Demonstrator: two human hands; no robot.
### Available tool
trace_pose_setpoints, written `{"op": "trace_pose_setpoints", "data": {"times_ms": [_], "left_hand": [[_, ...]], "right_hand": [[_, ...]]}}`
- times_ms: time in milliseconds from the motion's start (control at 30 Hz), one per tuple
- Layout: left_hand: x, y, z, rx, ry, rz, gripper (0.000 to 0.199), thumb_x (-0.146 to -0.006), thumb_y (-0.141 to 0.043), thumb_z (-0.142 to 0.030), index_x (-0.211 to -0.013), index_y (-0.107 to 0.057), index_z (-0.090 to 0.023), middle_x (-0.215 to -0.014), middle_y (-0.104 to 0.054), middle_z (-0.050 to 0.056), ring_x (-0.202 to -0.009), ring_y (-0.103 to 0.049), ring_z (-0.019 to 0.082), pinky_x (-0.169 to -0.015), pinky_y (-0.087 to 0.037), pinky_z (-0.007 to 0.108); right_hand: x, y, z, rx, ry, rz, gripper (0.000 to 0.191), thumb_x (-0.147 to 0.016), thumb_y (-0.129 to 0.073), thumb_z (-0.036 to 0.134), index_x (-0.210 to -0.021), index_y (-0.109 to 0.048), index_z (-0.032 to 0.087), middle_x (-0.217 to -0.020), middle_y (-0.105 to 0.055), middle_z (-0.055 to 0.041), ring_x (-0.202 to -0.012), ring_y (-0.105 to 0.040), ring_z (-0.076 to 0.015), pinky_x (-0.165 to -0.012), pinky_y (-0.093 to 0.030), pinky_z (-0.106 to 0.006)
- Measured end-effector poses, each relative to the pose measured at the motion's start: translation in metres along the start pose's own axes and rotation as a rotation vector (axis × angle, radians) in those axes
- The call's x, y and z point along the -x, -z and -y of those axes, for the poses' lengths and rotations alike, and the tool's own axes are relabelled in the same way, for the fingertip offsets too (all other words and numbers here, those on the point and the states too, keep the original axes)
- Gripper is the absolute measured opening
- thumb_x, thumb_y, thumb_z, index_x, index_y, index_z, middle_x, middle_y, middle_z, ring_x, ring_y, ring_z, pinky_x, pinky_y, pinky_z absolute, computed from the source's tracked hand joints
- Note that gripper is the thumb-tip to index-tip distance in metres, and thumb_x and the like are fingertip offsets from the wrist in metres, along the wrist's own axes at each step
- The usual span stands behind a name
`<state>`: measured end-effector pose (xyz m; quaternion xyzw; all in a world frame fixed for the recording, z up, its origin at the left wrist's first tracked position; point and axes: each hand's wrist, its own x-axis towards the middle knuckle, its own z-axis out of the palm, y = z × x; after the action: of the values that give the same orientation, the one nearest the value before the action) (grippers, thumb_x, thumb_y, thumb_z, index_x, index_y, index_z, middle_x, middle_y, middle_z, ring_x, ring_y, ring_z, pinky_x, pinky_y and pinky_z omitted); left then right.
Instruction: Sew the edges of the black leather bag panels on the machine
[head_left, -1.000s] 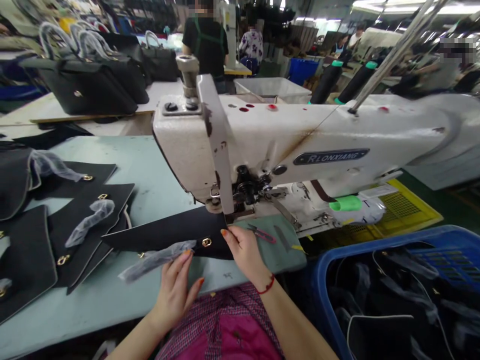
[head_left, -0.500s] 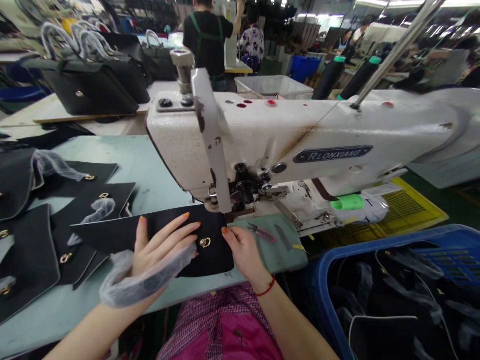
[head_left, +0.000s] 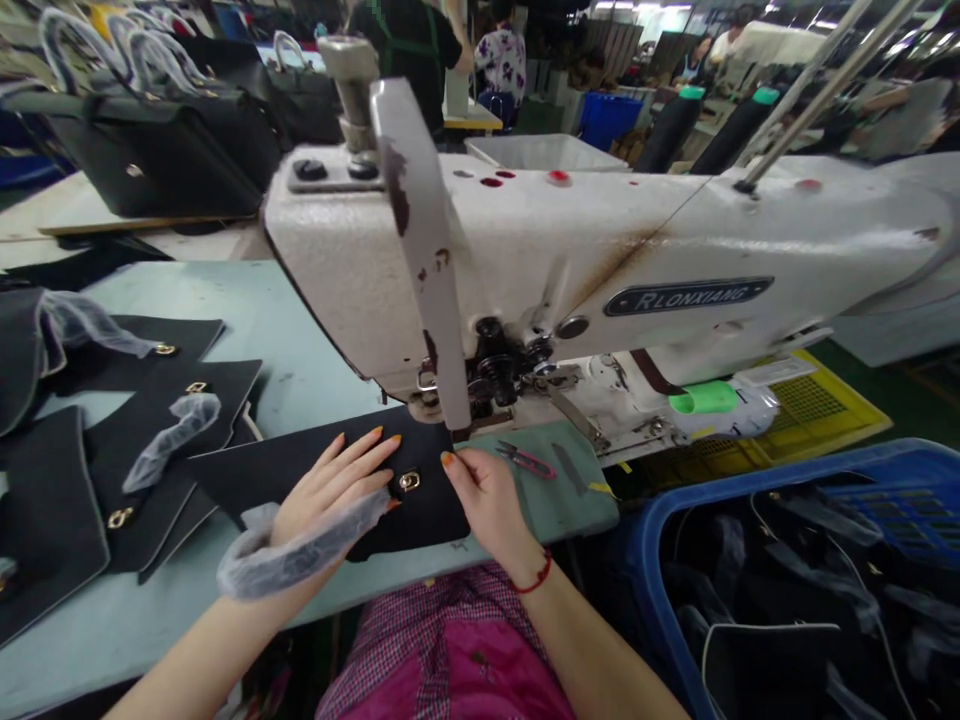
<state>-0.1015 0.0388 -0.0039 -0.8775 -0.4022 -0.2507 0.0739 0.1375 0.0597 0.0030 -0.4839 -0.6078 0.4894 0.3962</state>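
A black leather panel [head_left: 420,525] with a gold metal buckle [head_left: 409,481] lies under both hands, its far edge at the sewing machine's presser foot [head_left: 431,405]. My left hand [head_left: 330,490] presses flat on the panel, with a clear plastic film [head_left: 300,550] draped over the wrist. My right hand [head_left: 487,500] pinches the panel's edge beside the foot, a red thread bracelet on its wrist. Red-handled thread snips [head_left: 525,461] lie on a green mat [head_left: 570,500] just beyond my right fingers.
The white RLONXIANG sewing machine [head_left: 525,260] fills the upper middle. Several black panels [head_left: 172,450] lie stacked on the pale green table [head_left: 225,310] to the left. A blue crate [head_left: 795,580] of black pieces sits at lower right. Black handbags [head_left: 150,150] stand behind.
My left hand has moved from the panel's near edge up onto its surface, and the plastic film now lies over that wrist. The panel has swung flatter beneath my hands.
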Motion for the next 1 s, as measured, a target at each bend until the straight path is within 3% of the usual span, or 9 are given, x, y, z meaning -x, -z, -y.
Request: {"op": "trace_pose_setpoints", "data": {"times_ms": [300,600,833,1000], "left_hand": [[-0.012,0.012,-0.007,0.006,-0.063,-0.008,0.018,-0.094,-0.055,-0.027,-0.109,-0.060,-0.017,-0.137,-0.061,0.013,-0.135,-0.049,0.022,-0.114,-0.039,0.041],[-0.012,0.008,0.005,0.022,0.011,0.074,0.028,-0.098,-0.046,-0.036,-0.106,-0.066,-0.020,-0.130,-0.066,0.009,-0.127,-0.057,0.023,-0.108,-0.047,0.042],[-0.013,0.000,0.024,0.092,0.058,0.090,0.027,-0.093,-0.055,-0.033,-0.111,-0.067,-0.017,-0.136,-0.062,0.012,-0.127,-0.058,0.025,-0.111,-0.044,0.042],[-0.018,0.004,0.024,0.119,0.119,0.095,0.025,-0.093,-0.054,-0.035,-0.106,-0.069,-0.019,-0.133,-0.065,0.010,-0.123,-0.060,0.024,-0.110,-0.046,0.039]], "right_hand": [[0.001,0.000,0.007,0.014,-0.029,-0.016,0.046,-0.096,-0.047,0.045,-0.061,-0.036,0.019,-0.060,-0.030,0.0040,-0.056,-0.029,-0.0093,-0.052,-0.022,-0.024],[-0.010,-0.001,0.008,0.002,-0.047,-0.017,0.045,-0.094,-0.049,0.044,-0.060,-0.036,0.019,-0.059,-0.029,0.0042,-0.057,-0.028,-0.0090,-0.052,-0.021,-0.024],[-0.022,-0.001,0.013,-0.003,-0.014,-0.029,0.048,-0.095,-0.048,0.046,-0.059,-0.031,0.019,-0.059,-0.026,0.0049,-0.056,-0.025,-0.0086,-0.051,-0.020,-0.025],[-0.005,0.006,0.013,0.077,-0.017,0.031,0.046,-0.097,-0.047,0.046,-0.061,-0.039,0.018,-0.059,-0.032,0.0043,-0.055,-0.033,-0.0082,-0.051,-0.023,-0.023]]}}
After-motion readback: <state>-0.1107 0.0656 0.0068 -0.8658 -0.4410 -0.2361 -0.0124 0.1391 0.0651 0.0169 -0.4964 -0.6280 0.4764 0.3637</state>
